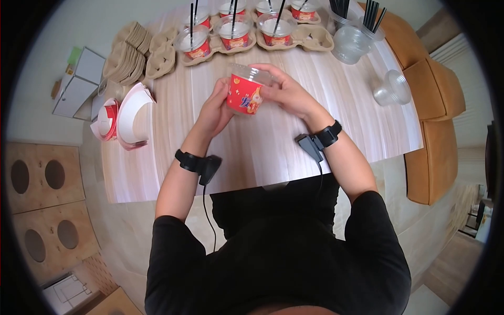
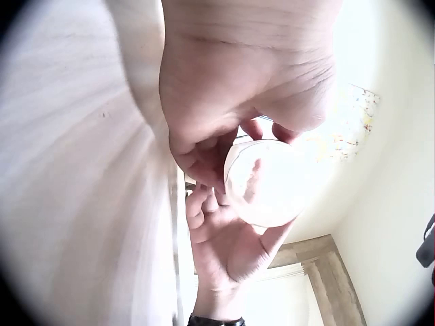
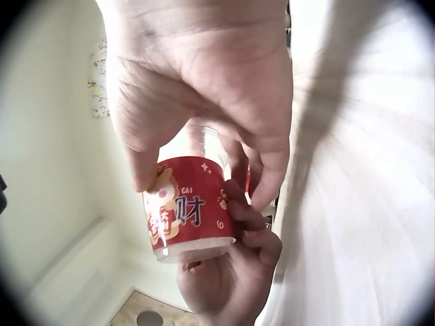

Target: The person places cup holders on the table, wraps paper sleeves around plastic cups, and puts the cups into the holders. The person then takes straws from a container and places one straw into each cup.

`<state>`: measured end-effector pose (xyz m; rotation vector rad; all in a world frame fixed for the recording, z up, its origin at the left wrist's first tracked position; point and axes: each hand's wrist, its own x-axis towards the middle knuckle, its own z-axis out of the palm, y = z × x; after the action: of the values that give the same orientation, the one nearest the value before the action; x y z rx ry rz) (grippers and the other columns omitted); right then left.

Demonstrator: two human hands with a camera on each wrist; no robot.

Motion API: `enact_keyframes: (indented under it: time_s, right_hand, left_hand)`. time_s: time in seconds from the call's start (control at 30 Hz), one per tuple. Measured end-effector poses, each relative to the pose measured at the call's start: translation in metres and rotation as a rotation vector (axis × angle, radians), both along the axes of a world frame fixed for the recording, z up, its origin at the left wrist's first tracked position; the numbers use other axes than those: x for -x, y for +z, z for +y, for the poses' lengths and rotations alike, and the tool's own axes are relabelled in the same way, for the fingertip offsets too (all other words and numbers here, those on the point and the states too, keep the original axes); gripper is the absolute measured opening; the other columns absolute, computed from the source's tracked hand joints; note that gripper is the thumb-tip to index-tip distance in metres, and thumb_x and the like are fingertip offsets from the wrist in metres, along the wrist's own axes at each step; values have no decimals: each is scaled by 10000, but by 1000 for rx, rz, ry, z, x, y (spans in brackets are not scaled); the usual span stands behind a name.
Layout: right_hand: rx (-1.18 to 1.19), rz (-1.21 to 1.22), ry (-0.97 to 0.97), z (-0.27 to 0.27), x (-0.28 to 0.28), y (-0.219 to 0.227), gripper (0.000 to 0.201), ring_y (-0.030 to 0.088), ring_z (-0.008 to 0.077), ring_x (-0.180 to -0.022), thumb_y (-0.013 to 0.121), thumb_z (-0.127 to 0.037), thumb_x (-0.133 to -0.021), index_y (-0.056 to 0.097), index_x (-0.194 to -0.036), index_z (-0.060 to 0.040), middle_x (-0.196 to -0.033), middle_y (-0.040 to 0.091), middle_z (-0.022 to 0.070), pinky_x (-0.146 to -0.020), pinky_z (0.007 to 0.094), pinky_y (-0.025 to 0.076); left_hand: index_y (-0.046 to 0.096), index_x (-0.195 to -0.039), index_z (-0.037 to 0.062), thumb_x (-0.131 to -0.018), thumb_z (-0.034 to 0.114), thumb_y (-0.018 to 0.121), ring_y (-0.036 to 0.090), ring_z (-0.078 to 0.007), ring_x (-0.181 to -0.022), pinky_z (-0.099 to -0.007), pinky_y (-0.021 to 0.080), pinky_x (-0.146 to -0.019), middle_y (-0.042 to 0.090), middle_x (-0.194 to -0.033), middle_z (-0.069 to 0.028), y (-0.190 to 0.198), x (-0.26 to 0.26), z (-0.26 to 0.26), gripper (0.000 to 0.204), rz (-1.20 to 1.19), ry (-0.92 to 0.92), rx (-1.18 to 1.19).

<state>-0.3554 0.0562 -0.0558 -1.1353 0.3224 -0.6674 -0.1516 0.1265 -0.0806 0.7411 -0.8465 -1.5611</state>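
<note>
A clear plastic cup [image 1: 245, 95] wrapped in a red printed paper sleeve is held tilted over the table, between both hands. My left hand [image 1: 214, 109] grips its left side, with the thumb along the sleeve. From the right, my right hand [image 1: 292, 95] holds it, thumb on the sleeve and fingers behind the rim. The right wrist view shows the sleeve [image 3: 194, 207] around the cup, with the cup's clear base showing below it. In the left wrist view the cup's round base [image 2: 268, 187] is washed out by glare.
Several sleeved cups with black straws stand in cardboard carriers [image 1: 310, 39] along the back. Stacked carriers [image 1: 126, 58] and flat paper sleeves [image 1: 135, 115] lie at left. Stacked clear cups [image 1: 350, 44], black straws [image 1: 371, 16] and a tipped cup [image 1: 391, 88] are at right.
</note>
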Motion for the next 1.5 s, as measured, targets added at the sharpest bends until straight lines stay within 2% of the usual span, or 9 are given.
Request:
enact_keyframes:
  time_s: [0.13,0.37,0.53,0.6,0.67,0.8,0.9,1.2,1.5]
  right_hand:
    - [59,-10,14,0,-1,0,576,558,175,-1134,647,-114,-880,374,-1387,-101,-1279,543,110,-959,325,460]
    - [-37,-44,30,4,1,8,525,582,158,-1067,651,-62,-870,411,-1335,-98,-1210,578,93,-919,314,484]
    - [72,24,11,-1,5,15,521,554,155,-1109,660,-83,-866,421,-1329,-98,-1246,550,73,-933,321,475]
    - [360,21,-156,-13,22,23,534,547,154,-1111,686,-101,-846,441,-1320,-93,-1256,541,57,-915,319,481]
    - [771,272,-427,-38,58,52,576,535,158,-1125,725,-117,-811,450,-1316,-84,-1266,534,50,-911,318,479]
    - [793,296,-747,-121,119,80,623,536,173,-1123,760,-143,-777,453,-1315,-76,-1238,546,99,-907,311,480]
    - [870,600,-758,-152,135,83,656,555,198,-1103,771,-195,-777,443,-1335,-91,-1240,555,108,-933,332,461]
    - [804,862,-493,-168,119,71,666,544,173,-1078,792,-175,-740,453,-1309,-107,-1214,565,74,-933,308,428]
    - [759,873,-398,-159,110,74,715,504,200,-1165,827,-170,-702,450,-1307,-109,-1265,545,92,-971,322,409]
  left_hand:
    - [345,-1349,98,-1020,294,334,489,-241,-1214,-423,448,-965,456,-1346,-110,12,8,1,383,44,13,-56]
    - [317,-1339,125,-1029,293,300,476,-254,-1239,-446,460,-960,420,-1376,-117,21,9,5,353,73,-100,-57]
    - [346,-1355,119,-1020,303,337,521,-230,-1173,-395,469,-920,480,-1327,-104,18,11,5,383,41,-55,-127]
    - [382,-1317,114,-1018,308,348,547,-214,-1115,-369,475,-879,522,-1264,-99,7,5,0,358,-17,-86,-142]
    - [419,-1278,108,-1016,314,358,573,-199,-1056,-342,482,-837,564,-1202,-93,4,0,-1,338,-78,-120,-160]
    - [526,-1087,88,-1004,294,385,577,-145,-852,-276,447,-705,610,-971,-48,0,-2,-6,263,3,-33,-230]
    - [552,-1009,79,-996,285,401,551,-124,-780,-263,425,-668,593,-879,-26,-3,-5,-8,256,51,-32,-241]
    - [557,-990,57,-998,260,395,537,-113,-738,-248,423,-658,569,-810,-16,-2,-5,-7,260,99,-70,-234]
    - [554,-979,57,-994,245,405,533,-111,-733,-246,433,-659,566,-810,-16,-1,-3,-6,241,60,-64,-228]
